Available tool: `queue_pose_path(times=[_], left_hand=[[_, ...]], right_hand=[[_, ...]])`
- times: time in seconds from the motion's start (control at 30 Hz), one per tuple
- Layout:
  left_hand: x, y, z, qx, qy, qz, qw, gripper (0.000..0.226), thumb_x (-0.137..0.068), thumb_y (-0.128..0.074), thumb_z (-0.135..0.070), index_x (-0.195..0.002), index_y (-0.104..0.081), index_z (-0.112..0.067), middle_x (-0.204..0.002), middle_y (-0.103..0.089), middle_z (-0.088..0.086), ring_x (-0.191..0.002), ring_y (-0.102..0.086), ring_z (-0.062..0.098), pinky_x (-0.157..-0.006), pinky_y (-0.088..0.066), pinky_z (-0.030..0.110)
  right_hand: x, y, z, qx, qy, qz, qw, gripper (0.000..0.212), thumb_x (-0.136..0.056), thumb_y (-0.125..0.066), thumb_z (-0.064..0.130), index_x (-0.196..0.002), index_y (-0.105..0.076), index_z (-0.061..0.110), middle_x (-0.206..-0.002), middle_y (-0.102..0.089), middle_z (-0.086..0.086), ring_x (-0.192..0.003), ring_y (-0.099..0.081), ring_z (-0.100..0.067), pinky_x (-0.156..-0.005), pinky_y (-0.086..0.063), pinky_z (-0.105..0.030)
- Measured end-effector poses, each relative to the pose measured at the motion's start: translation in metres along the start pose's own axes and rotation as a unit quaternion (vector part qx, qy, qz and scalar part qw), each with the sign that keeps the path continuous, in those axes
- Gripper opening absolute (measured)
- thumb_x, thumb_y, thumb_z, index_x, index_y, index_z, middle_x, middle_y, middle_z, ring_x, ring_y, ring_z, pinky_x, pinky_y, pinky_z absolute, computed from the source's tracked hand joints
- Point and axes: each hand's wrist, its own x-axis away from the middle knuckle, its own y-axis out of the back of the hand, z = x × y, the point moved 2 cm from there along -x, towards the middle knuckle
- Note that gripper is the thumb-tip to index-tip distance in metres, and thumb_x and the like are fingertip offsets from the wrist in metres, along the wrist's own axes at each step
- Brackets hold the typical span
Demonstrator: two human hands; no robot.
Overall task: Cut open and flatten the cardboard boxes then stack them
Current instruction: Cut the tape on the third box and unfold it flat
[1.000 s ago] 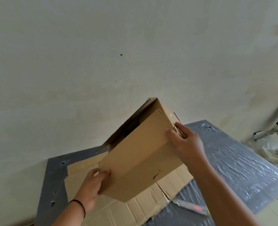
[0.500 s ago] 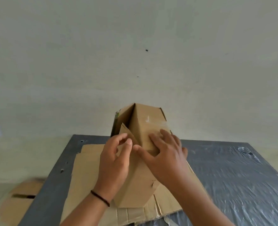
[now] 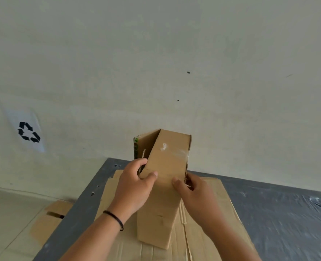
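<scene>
A dark grey table covered by wrinkled clear plastic sheeting stands against a plain off-white wall; on the wall, low at left, hangs a white paper sign printed with a black recycling symbol; pale tiled floor shows at lower left.

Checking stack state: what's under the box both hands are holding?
The box stands on flattened cardboard sheets on the grey table. Sheet edges show on both sides. The box's footprint and both forearms cover the middle, so the sheet count cannot be told.
</scene>
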Motion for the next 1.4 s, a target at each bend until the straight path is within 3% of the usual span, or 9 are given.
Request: queue_pose_path(times=[0.13, 0.27, 0.4, 0.57, 0.73, 0.87, 1.0, 1.27, 1.4], left_hand=[[-0.017, 0.006, 0.003, 0.004, 0.002, 0.040, 0.999, 0.039, -0.089, -0.058, -0.023, -0.127, -0.051, -0.030, -0.125, -0.050, -0.013, -0.115, -0.049, 0.008, -0.081, -0.045, 0.022], [-0.031, 0.009, -0.001, -0.066, 0.004, 0.070, 0.995, 0.042, -0.090, -0.053, -0.030, -0.131, -0.047, -0.026, -0.135, -0.047, -0.005, -0.110, -0.051, 0.010, -0.077, -0.046, 0.025], [-0.029, 0.006, -0.022, -0.324, -0.111, 0.043, 0.939, 0.083, -0.078, -0.032, -0.078, -0.138, -0.042, -0.021, -0.153, -0.026, 0.000, -0.141, -0.025, 0.019, -0.112, -0.029, 0.047], [-0.023, -0.011, -0.028, -0.361, -0.143, 0.145, 0.910, 0.105, -0.060, -0.039, -0.092, -0.138, -0.035, -0.023, -0.136, -0.038, -0.007, -0.125, -0.041, 0.016, -0.104, -0.040, 0.043], [-0.037, 0.009, -0.024, -0.294, -0.159, 0.215, 0.918, 0.113, -0.047, -0.047, -0.084, -0.145, -0.033, -0.029, -0.148, -0.028, -0.013, -0.133, -0.031, 0.009, -0.110, -0.034, 0.033], [-0.057, 0.027, -0.023, -0.286, -0.151, 0.268, 0.908, 0.090, -0.054, -0.058, -0.067, -0.139, -0.041, -0.041, -0.156, -0.017, -0.018, -0.143, -0.012, 0.002, -0.119, 0.005, 0.044], [-0.059, 0.027, -0.011, -0.306, -0.222, 0.147, 0.914, 0.048, -0.084, -0.062, -0.026, -0.130, -0.055, -0.035, -0.152, -0.031, -0.013, -0.142, -0.025, 0.010, -0.120, -0.005, 0.039], [-0.033, -0.013, 0.021, -0.339, -0.276, -0.043, 0.898, 0.047, -0.078, -0.059, -0.026, -0.123, -0.059, -0.012, -0.135, -0.051, 0.015, -0.129, -0.044, 0.035, -0.106, -0.024, 0.066], [-0.030, -0.034, 0.027, -0.321, -0.271, -0.070, 0.905, 0.055, -0.074, -0.058, -0.022, -0.125, -0.052, -0.004, -0.132, -0.047, 0.020, -0.129, -0.039, 0.039, -0.105, -0.028, 0.062]], right_hand=[[0.006, -0.012, -0.001, 0.022, -0.003, -0.050, 0.999, 0.022, -0.087, -0.059, 0.051, -0.098, -0.044, 0.040, -0.083, -0.052, 0.029, -0.083, -0.054, 0.008, -0.060, -0.040, -0.010], [0.003, -0.017, -0.008, -0.007, -0.022, -0.084, 0.996, 0.046, -0.087, -0.054, 0.055, -0.121, -0.053, 0.025, -0.092, -0.057, 0.023, -0.086, -0.054, 0.006, -0.065, -0.041, -0.012], [-0.038, 0.013, -0.024, -0.068, -0.072, -0.141, 0.985, 0.066, -0.090, -0.049, 0.053, -0.145, -0.035, 0.018, -0.136, -0.050, 0.004, -0.124, -0.049, -0.017, -0.094, -0.041, -0.030], [-0.098, 0.054, -0.041, -0.172, -0.105, -0.088, 0.976, 0.080, -0.091, -0.052, 0.050, -0.152, -0.003, 0.036, -0.160, -0.009, 0.006, -0.146, -0.016, -0.022, -0.114, -0.020, -0.045], [-0.105, 0.057, -0.039, -0.169, -0.089, -0.061, 0.980, 0.065, -0.087, -0.059, 0.047, -0.144, -0.034, 0.028, -0.142, -0.043, -0.001, -0.123, -0.046, -0.021, -0.098, -0.040, -0.036], [-0.070, 0.048, -0.029, -0.049, -0.078, -0.165, 0.982, 0.041, -0.083, -0.057, 0.059, -0.105, -0.052, 0.025, -0.096, -0.061, 0.007, -0.084, -0.057, -0.009, -0.069, -0.046, -0.028], [-0.029, 0.030, -0.029, 0.024, -0.058, -0.248, 0.967, 0.050, -0.079, -0.054, 0.068, -0.092, -0.053, 0.020, -0.084, -0.059, 0.005, -0.074, -0.057, -0.010, -0.059, -0.046, -0.026], [-0.008, 0.037, -0.054, 0.012, 0.013, -0.201, 0.979, 0.045, -0.096, -0.033, 0.054, -0.086, -0.056, 0.016, -0.083, -0.059, 0.003, -0.077, -0.055, -0.011, -0.065, -0.045, -0.028], [0.016, 0.038, -0.125, 0.175, -0.112, -0.101, 0.973, 0.044, -0.100, -0.038, 0.039, -0.076, -0.058, 0.008, -0.068, -0.058, 0.002, -0.062, -0.051, -0.010, -0.057, -0.040, -0.024]])
